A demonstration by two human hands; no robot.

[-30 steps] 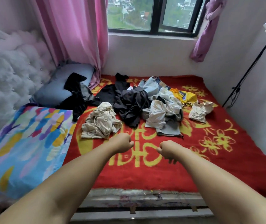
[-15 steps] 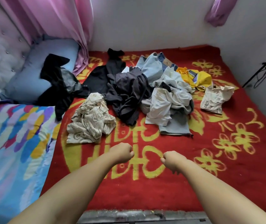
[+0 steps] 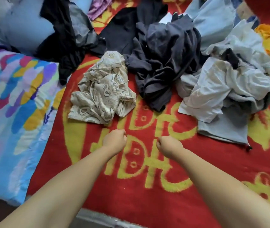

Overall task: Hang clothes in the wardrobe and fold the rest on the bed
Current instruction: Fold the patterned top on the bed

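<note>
The view now tilts lower and sits closer to the bed (image 3: pixel 147 203); the window, wall and pink curtain drop out of sight; the clothes pile (image 3: pixel 163 60) fills the upper frame; the left hand (image 3: pixel 114 140) and right hand (image 3: pixel 169 147), both fisted, now lie nearer the beige patterned garment (image 3: pixel 101 94).

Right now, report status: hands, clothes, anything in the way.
Left hand and right hand fisted, no grip on anything. Clothes heaped, unfolded; beige patterned garment nearest, beyond the left hand. Red blanket bare between; nothing blocking.
</note>
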